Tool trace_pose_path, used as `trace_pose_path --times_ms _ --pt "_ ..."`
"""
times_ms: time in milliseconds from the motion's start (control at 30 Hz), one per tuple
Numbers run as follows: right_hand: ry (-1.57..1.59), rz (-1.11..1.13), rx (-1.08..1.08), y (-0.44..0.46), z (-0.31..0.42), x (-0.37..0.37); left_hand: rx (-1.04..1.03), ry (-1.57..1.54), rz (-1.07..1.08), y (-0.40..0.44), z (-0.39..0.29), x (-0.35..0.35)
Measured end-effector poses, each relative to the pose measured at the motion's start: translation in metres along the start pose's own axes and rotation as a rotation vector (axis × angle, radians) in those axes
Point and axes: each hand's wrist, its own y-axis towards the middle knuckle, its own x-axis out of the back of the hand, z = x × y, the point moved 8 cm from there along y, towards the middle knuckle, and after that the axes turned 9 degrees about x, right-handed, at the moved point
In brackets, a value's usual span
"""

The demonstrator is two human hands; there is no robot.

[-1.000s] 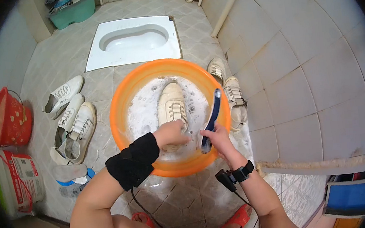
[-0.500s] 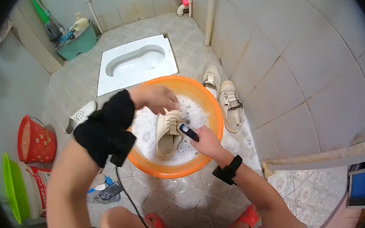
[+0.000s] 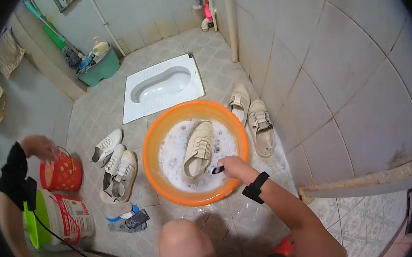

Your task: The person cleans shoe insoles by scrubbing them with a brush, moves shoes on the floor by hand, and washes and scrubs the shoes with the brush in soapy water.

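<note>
A beige sneaker [image 3: 199, 149] rests in white suds inside the orange basin [image 3: 154, 185], its toe pointing to the far side. My right hand [image 3: 235, 168] is closed around a small dark-handled brush [image 3: 217, 169], just right of the shoe's heel and over the suds. At the far left, my left hand [image 3: 40, 147] hangs in the air by the rim of the red bucket [image 3: 61, 173]. Its slightly blurred fingers are loose and apart, with nothing visible in them.
Beige shoes [image 3: 262, 132] stand right of the basin along the wall. White and beige shoes [image 3: 121, 176] lie to its left. A squat toilet [image 3: 162, 85] lies beyond. A labelled white bucket [image 3: 73, 215] and dark brushes [image 3: 136, 220] are at the near left.
My left hand has left the shoe and swung far left to the red bucket. My right hand has drawn the brush back toward me, off the shoe. The view has shifted.
</note>
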Motion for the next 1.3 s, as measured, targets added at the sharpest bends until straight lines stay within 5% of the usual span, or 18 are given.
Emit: trace_pose_path --times_ms 33,167,233,267,300,400,467,533,600,667,767,833,933,1067,1133,1200,1233,1300 --pt "0.009 0.116 0.078 0.003 0.001 -0.012 -0.198 0.167 -0.043 0.02 -0.006 -0.012" --pt "0.411 0.074 0.166 0.009 -0.009 -0.036 -0.241 0.592 -0.475 0.083 -0.12 -0.09" --pt "0.413 0.144 0.138 0.014 -0.006 -0.036 -0.827 0.201 -0.599 0.097 -0.209 -0.138" --pt "0.42 0.215 0.113 0.014 -0.001 -0.035 -0.799 0.151 -0.655 0.121 -0.243 -0.163" --pt "0.742 0.174 -0.224 0.008 -0.011 -0.031 -0.748 0.267 -0.559 0.126 -0.284 -0.186" --pt "0.691 0.055 -0.43 -0.003 -0.011 -0.019 -0.94 -0.107 -0.272 0.148 -0.365 -0.23" --pt "0.47 -0.034 -0.305 -0.007 -0.013 -0.02 -0.811 -0.185 -0.079 0.182 -0.394 -0.251" --pt "0.252 -0.101 -0.185 -0.011 -0.002 -0.01 -0.621 -1.146 0.381 0.215 -0.411 -0.265" --pt "0.597 -0.182 -0.409 -0.025 0.004 -0.004 -0.428 -1.557 0.383 0.255 -0.424 -0.272" --pt "0.584 -0.14 -0.47 -0.026 0.008 -0.005 -0.366 -1.662 0.269 0.289 -0.427 -0.281" --pt "0.241 -0.385 -0.261 -0.019 0.021 0.014 -0.487 -1.909 0.391 0.3 -0.433 -0.278" --pt "0.016 -0.425 -0.488 -0.022 0.009 0.018 -0.432 -1.913 0.433 0.29 -0.423 -0.264" --pt "-0.091 -0.359 -0.366 -0.006 0.006 0.01 -0.393 -1.913 0.431 0.256 -0.392 -0.248" --pt "0.101 -0.499 -0.487 -0.004 0.027 0.02 -0.481 -1.934 0.472 0.243 -0.365 -0.25" --pt "0.098 -0.463 -0.514 0.001 0.061 0.012 -0.408 -1.675 0.157 0.23 -0.349 -0.244" --pt "0.048 -0.499 -0.308 0.013 0.071 -0.008 -0.336 -1.5 0.068 0.229 -0.342 -0.248" --pt "-0.047 -0.436 -0.407 0.02 0.056 -0.012 -0.549 -1.154 -0.181 0.24 -0.347 -0.244" --pt "-0.163 -0.476 -0.43 0.032 0.019 -0.01 -0.641 -1.093 -0.39 0.255 -0.354 -0.251"
